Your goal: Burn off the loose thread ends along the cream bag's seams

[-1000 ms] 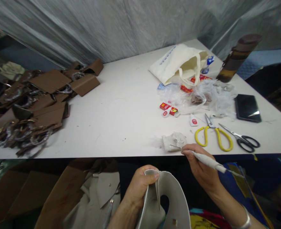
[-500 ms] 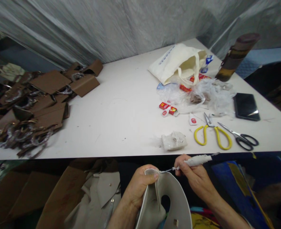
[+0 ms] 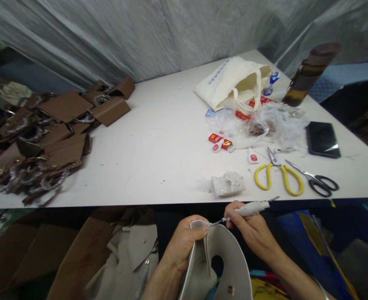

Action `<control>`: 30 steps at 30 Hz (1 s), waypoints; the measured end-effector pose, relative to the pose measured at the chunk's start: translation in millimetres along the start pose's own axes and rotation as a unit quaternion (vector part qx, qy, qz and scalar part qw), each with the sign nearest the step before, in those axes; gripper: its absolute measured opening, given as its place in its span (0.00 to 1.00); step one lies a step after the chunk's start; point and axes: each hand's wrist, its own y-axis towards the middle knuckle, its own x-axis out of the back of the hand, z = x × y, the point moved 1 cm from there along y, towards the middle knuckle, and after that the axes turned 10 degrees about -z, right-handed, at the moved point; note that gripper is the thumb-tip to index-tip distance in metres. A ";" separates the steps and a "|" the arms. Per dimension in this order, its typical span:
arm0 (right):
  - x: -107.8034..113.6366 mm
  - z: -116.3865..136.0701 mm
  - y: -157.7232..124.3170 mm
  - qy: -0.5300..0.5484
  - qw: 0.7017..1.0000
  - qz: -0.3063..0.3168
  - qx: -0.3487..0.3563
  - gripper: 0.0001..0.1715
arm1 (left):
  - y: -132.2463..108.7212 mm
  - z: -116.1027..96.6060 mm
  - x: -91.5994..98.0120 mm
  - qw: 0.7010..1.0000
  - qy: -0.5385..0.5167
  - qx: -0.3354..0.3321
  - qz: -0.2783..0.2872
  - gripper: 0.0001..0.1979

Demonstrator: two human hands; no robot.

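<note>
My left hand (image 3: 184,241) is closed on the rim of a pale grey leather bag (image 3: 235,266), thumb on top, pinching the edge into a fold. The bag hangs open below the table edge, with an oval cutout and a small metal fitting on its wall. In my right hand (image 3: 249,227) is an awl-like tool (image 3: 253,208) with a white wrapped handle and a thin metal shaft. Its shaft points left and its tip meets the bag's rim beside my left thumb. The exact contact at the tip is too small to make out.
On the white table (image 3: 159,158) lie yellow-handled scissors (image 3: 278,171), black-handled scissors (image 3: 318,179), a whitish wrapped lump (image 3: 228,184), a phone (image 3: 323,139), a tote (image 3: 230,81) and a bottle (image 3: 311,75). Brown bags (image 3: 65,106) pile up left; grey bags (image 3: 137,246) fill a carton (image 3: 74,250) below.
My right hand and the tool have shifted slightly left, closer to my left hand, along the bag's rim. My left hand and the bag stay nearly still.
</note>
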 end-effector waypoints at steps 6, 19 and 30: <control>-2.5 -5.5 4.8 -0.005 1.000 0.003 0.001 0.21 | 5.7 8.4 1.5 1.000 -0.011 -0.009 -0.018 0.19; 17.4 26.6 -21.9 -0.068 0.974 0.082 0.202 0.22 | -8.1 3.9 1.6 0.999 -0.024 -0.041 -0.007 0.20; 0.8 20.8 -40.0 -0.014 1.000 0.019 0.017 0.14 | -33.0 10.3 5.7 0.990 0.066 -0.122 -0.032 0.21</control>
